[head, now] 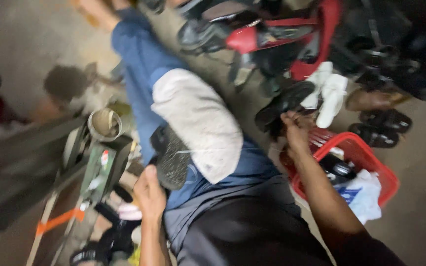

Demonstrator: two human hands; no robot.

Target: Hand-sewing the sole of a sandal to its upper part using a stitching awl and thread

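While the left hand (149, 189) grips a dark shoe (172, 160) on the lap, the right hand (294, 130) pinches a black sandal (283, 102) above the red basket (366, 157), not yet lifted clear.

Two bare hands show: the left hand (149, 189) on one dark shoe with a speckled grey sole (172, 160), and the right hand (294, 130) at one black slip-on shoe (284, 103). On the floor lie two white socks or cloths (329, 93), two dark open sandals (380, 125), one brown shoe (371, 100) and one red plastic basket (371, 157). One round metal tin (105, 124) stands at the left; the blurred heap of red and black footwear (272, 37) cannot be counted.
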